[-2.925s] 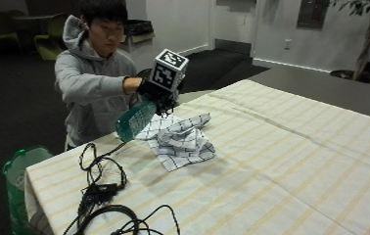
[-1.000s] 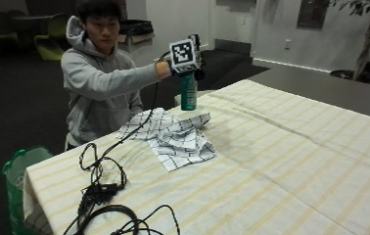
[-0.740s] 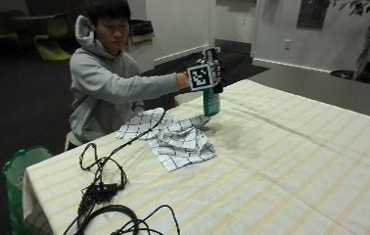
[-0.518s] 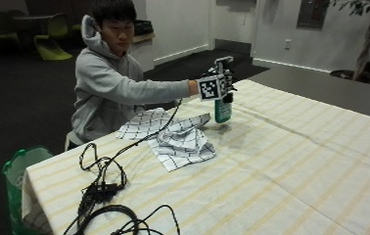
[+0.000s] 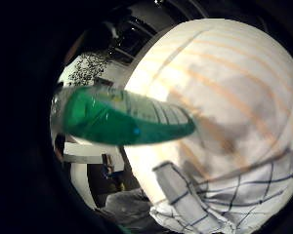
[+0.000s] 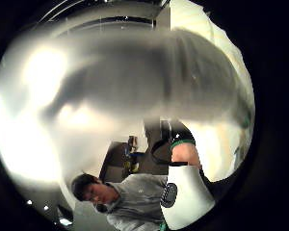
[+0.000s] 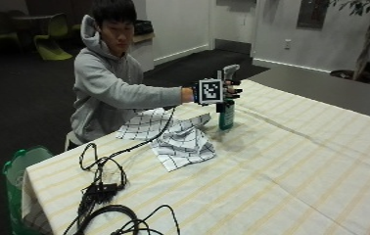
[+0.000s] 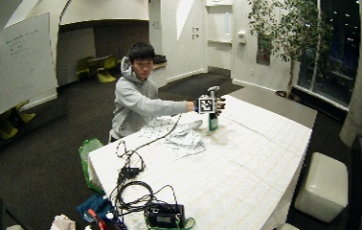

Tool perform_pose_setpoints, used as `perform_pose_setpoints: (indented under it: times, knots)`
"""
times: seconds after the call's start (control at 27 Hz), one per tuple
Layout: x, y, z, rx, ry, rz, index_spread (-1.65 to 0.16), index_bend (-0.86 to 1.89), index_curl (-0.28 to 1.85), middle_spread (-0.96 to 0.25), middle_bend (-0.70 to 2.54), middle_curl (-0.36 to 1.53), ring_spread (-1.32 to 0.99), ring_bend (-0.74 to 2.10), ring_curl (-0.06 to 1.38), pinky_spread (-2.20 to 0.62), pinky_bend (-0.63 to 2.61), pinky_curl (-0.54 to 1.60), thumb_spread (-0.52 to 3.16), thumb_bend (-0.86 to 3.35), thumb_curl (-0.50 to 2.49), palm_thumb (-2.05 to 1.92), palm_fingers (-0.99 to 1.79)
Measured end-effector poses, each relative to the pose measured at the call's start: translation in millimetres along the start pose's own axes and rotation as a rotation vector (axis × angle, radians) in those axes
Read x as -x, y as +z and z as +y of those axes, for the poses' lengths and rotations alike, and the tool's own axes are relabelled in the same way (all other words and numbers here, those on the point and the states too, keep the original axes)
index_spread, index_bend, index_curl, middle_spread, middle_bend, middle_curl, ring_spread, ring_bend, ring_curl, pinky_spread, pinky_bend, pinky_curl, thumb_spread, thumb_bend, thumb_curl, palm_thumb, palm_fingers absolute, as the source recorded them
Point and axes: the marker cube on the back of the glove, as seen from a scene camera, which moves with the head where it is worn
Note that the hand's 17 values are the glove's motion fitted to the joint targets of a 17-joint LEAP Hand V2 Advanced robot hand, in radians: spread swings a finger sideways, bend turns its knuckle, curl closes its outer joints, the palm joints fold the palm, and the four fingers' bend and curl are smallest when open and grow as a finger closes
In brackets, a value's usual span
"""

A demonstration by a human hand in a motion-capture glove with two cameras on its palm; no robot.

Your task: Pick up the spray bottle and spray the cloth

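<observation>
Grip: the gloved right hand (image 7: 227, 90) is wrapped around the head of the bottle (image 7: 226, 114), fingers (image 7: 234, 90) curled at the neck below the grey trigger top; whether a finger sits on the trigger itself cannot be told. The green bottle stands upright with its base on or just above the surface (image 7: 289, 161), so it looks set down or parked rather than aimed.

From the bottle, the checked cloth (image 7: 175, 134) lies crumpled on the surface at about 8 o'clock, near but not touching it. In the little-finger palm view the bottle (image 5: 122, 122) crosses close to the palm, with the cloth (image 5: 224, 195) lying on the striped covering beyond its base. The thumb-side view is mostly filled by a pale blur close to the palm, likely the bottle's head.

The arm reaches out straight from the seated person (image 7: 106, 83), at 9 o'clock of the bottle. A tangle of black cables (image 7: 106, 186) trails across the near end of the surface, at 7 o'clock of the cloth, and a green bag (image 7: 22, 171) hangs off its corner.

Judged from the upright bottle away from the cloth, the hand appears between spraying and letting go.
</observation>
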Motion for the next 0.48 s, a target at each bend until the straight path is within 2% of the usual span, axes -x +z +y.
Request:
perform_pose_setpoints:
  times: [0.15, 0.22, 0.33, 0.48]
  knots:
    - [4, -20, 35, 0.024, 0.004, -0.077, -0.32, 0.00, 0.36, -0.04, 0.35, 0.42, -0.05, 0.45, 0.42, 0.05, 0.59, 0.47, 0.60, -0.06, 0.66, 0.84, 0.11]
    - [2, -29, 46, -0.016, 0.008, -0.084, -0.33, 0.02, 0.32, -0.03, 0.33, 0.41, -0.04, 0.44, 0.39, 0.09, 0.60, 0.45, 0.65, -0.05, 0.64, 0.82, 0.11]
    - [-3, -41, 62, -0.060, 0.007, -0.056, -0.35, 0.04, 0.28, -0.02, 0.32, 0.40, -0.03, 0.44, 0.37, 0.13, 0.61, 0.43, 0.70, -0.04, 0.61, 0.81, 0.11]
    - [-7, -47, 85, -0.020, -0.002, -0.031, -0.36, 0.07, 0.25, -0.02, 0.32, 0.39, -0.02, 0.45, 0.36, 0.16, 0.61, 0.42, 0.74, -0.04, 0.59, 0.81, 0.11]
